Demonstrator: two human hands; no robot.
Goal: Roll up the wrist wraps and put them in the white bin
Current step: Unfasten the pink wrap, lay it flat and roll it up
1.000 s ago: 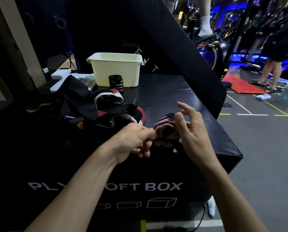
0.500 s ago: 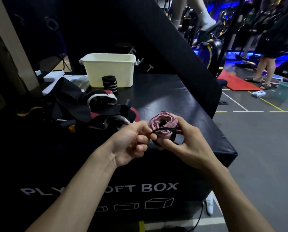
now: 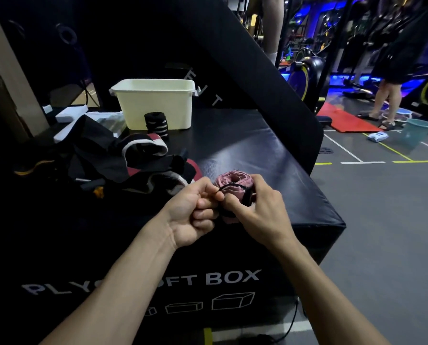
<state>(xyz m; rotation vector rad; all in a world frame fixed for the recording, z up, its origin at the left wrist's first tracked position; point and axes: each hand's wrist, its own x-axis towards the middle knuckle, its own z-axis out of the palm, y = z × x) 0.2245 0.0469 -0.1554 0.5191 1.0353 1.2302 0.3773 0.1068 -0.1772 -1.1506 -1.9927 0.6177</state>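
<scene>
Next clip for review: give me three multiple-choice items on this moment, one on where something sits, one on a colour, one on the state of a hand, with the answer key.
1. Where does the rolled black wrap with white stripes stand?
A. inside the white bin
B. on the box top, just in front of the white bin
C. on the floor

2. What colour is the roll held in the hands?
A. pink
B. green
C. yellow

3. What is the left hand doing?
A. lying flat on the box
B. reaching into the bin
C. pinching a black strap at the roll

Key:
1 B, it stands upright before the white bin's front wall.
2 A, the pink roll shows between both hands.
3 C, the left hand pinches the black strap while the right hand grips the roll.
</scene>
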